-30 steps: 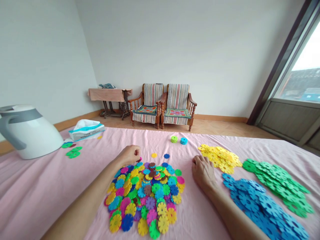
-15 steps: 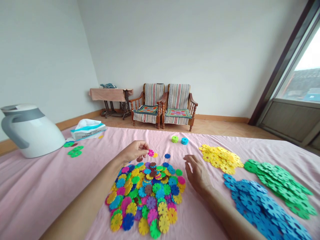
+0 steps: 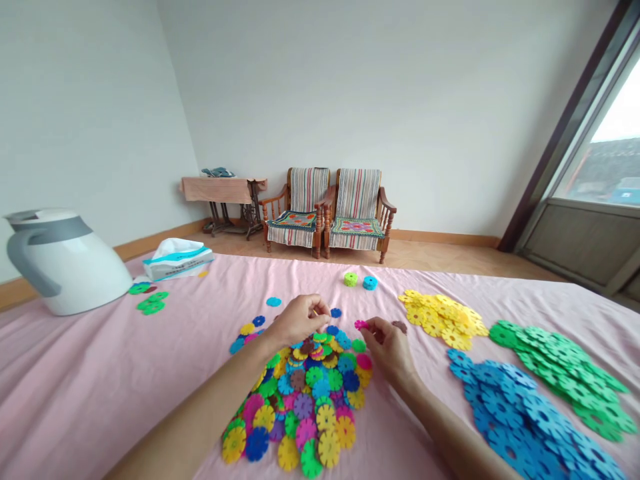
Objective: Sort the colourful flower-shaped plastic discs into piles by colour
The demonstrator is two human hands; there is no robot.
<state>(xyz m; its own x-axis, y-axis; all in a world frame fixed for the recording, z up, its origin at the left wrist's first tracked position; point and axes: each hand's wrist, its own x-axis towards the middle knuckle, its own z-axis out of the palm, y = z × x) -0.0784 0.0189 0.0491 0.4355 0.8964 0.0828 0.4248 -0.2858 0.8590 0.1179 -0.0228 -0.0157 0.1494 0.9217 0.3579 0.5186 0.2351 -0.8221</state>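
Observation:
A mixed pile of colourful notched plastic discs [image 3: 303, 405] lies on the pink cloth in front of me. Above its far edge, my left hand [image 3: 303, 316] is closed in a pinch, with a sliver of a yellow disc [image 3: 315, 313] showing between the fingers. To its right, my right hand [image 3: 389, 343] pinches a pink disc [image 3: 361, 325] by its edge. A brown disc [image 3: 399, 327] is just behind the right knuckles. Between the hands, a dark blue disc [image 3: 336, 313] rests on the cloth. My left forearm covers part of the pile.
Sorted heaps of larger yellow [image 3: 440, 317], green [image 3: 560, 373] and blue discs [image 3: 530, 413] lie on the right. A green stack [image 3: 351, 279] and a blue stack [image 3: 370, 283] stand farther back. At left are a white jug [image 3: 75, 267] and a tissue box [image 3: 179, 260].
The pink disc has passed from my left hand to my right. My left hand has moved right and closed on the yellow disc. My right hand has shifted slightly and closed into a pinch.

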